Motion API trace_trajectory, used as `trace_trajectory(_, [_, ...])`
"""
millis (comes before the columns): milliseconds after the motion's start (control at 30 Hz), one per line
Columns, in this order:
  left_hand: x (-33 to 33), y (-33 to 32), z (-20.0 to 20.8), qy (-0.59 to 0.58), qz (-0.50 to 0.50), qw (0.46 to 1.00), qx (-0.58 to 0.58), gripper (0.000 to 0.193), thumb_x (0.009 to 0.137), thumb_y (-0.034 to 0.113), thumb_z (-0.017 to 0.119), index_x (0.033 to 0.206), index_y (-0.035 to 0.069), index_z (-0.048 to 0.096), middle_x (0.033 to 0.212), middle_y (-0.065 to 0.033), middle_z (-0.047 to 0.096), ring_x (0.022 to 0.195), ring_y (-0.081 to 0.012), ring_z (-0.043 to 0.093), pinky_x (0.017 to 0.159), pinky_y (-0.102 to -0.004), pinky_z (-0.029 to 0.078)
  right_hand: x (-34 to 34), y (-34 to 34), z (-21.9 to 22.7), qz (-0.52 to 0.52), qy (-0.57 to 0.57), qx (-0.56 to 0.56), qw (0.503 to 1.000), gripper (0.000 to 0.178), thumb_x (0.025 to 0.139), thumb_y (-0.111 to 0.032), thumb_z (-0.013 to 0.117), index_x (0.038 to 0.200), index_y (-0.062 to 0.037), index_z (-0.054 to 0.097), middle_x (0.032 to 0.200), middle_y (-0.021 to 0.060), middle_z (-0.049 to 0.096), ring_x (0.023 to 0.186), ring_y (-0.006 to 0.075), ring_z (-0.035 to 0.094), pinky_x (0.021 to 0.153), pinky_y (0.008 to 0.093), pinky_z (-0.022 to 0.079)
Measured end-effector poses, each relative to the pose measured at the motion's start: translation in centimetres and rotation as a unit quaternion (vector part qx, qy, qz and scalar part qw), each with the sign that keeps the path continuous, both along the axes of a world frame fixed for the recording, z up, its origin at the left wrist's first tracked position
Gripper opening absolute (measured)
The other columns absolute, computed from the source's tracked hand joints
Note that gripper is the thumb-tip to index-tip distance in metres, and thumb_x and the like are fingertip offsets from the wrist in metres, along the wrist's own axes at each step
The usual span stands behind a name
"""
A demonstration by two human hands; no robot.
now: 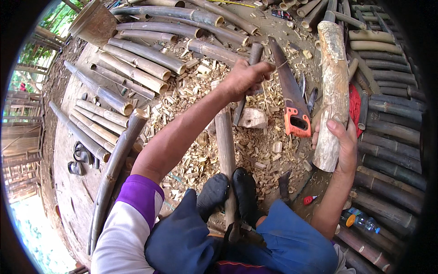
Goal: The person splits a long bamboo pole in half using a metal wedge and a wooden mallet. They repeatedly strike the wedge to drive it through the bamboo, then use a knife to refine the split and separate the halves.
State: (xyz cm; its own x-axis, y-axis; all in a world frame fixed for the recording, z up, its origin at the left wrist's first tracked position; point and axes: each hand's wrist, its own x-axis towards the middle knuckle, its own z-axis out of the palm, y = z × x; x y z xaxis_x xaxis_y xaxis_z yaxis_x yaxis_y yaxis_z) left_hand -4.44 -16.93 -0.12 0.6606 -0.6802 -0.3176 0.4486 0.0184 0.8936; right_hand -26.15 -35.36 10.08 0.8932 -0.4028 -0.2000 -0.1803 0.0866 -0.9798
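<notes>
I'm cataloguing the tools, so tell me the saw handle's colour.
The saw handle is orange, best seen in the head view.

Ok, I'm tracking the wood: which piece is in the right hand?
The thick, pale log: the right hand grips its nearer end. The narrower brown pole runs between the feet.

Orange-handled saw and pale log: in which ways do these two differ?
The saw lies among wood chips; the log is held in the right hand. The saw has a flat, tapering blade; the log is thick and rounded. The saw's handle is orange; the log is pale with brown patches. Both are long.
</notes>
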Motion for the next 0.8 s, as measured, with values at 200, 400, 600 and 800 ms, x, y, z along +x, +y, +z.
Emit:
trace_trajectory(200, [-1.4, -1.6, -2.0, 0.011, -0.07, 0.997, 0.011, 0.022, 0.093, 0.024, 0.076, 0.084, 0.009, 0.062, 0.064, 0.0015, 0.056, 0.045, -0.0036, 0.041, 0.038, -0.0246, 0.028, -0.5, -0.1, -0.7, -0.004, 0.015, 0.042, 0.999, 0.049, 0.086, -0.028, 0.076, 0.118, 0.0035, 0.056, 0.083, 0.014, 0.067, 0.06, 0.0199, 0.068, 0.053, 0.0324, 0.057])
trace_trajectory(400, [-3.0, -2.0, -3.8, -0.085, -0.159, 0.983, 0.036, 0.025, 0.098, 0.034, 0.074, 0.098, 0.008, 0.074, 0.067, 0.0019, 0.059, 0.047, -0.0041, 0.041, 0.041, -0.0244, 0.028, -1.2, -0.2, -1.4, -0.02, 0.021, 0.05, 0.998, 0.05, 0.087, -0.027, 0.075, 0.121, 0.0029, 0.055, 0.084, 0.0138, 0.067, 0.06, 0.0193, 0.068, 0.054, 0.0316, 0.058])
trace_trajectory(600, [-2.4, -1.7, -3.7, -0.067, -0.177, 0.98, 0.064, 0.028, 0.102, 0.031, 0.066, 0.1, 0.006, 0.079, 0.083, 0.0037, 0.074, 0.053, -0.0037, 0.05, 0.046, -0.0244, 0.041, -1.6, -0.7, -1.9, -0.011, 0.011, 0.057, 0.998, 0.051, 0.088, -0.028, 0.075, 0.122, 0.003, 0.055, 0.084, 0.0137, 0.067, 0.06, 0.0195, 0.069, 0.053, 0.0317, 0.059])
trace_trajectory(800, [-2.9, -2.0, -3.7, -0.073, -0.152, 0.985, 0.045, 0.027, 0.101, 0.03, 0.068, 0.097, 0.005, 0.076, 0.092, -0.0004, 0.072, 0.053, -0.0048, 0.049, 0.045, -0.0245, 0.039, -1.7, -0.9, -1.9, -0.009, 0.011, 0.049, 0.999, 0.05, 0.088, -0.029, 0.074, 0.121, 0.003, 0.055, 0.083, 0.0135, 0.067, 0.059, 0.0197, 0.069, 0.053, 0.0319, 0.059])
